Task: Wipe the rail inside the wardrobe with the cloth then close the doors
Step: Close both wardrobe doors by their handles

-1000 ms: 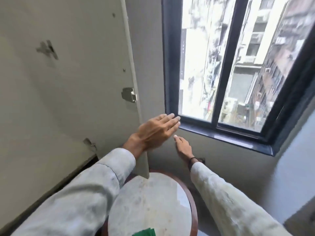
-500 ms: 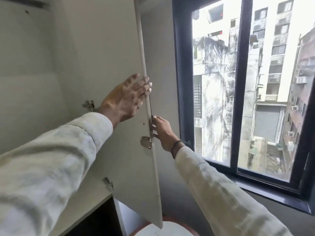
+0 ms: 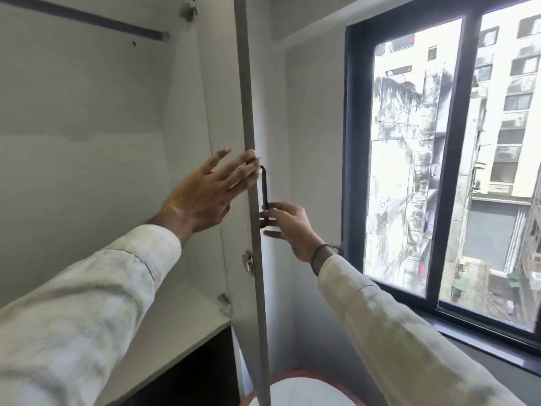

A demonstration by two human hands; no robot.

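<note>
The wardrobe's right door [image 3: 248, 112] stands edge-on to me, swung partly out. My left hand [image 3: 205, 194] lies flat against its inner face, fingers spread and reaching the door's edge. On the outer side, my right hand [image 3: 289, 227] has its fingers closed around the lower end of the dark door handle [image 3: 264, 189]. A dark rail [image 3: 87, 17] runs across the top of the wardrobe's inside, upper left. No cloth is in view.
A white shelf [image 3: 181, 326] sits low inside the wardrobe above a dark opening. A round table [image 3: 304, 391] with a reddish rim stands below the door. A dark-framed window [image 3: 453, 171] fills the right wall.
The view has tilted upward, bringing the rail into sight. Both hands rose from near the window sill to the door; the right hand moved from the door's edge onto the handle.
</note>
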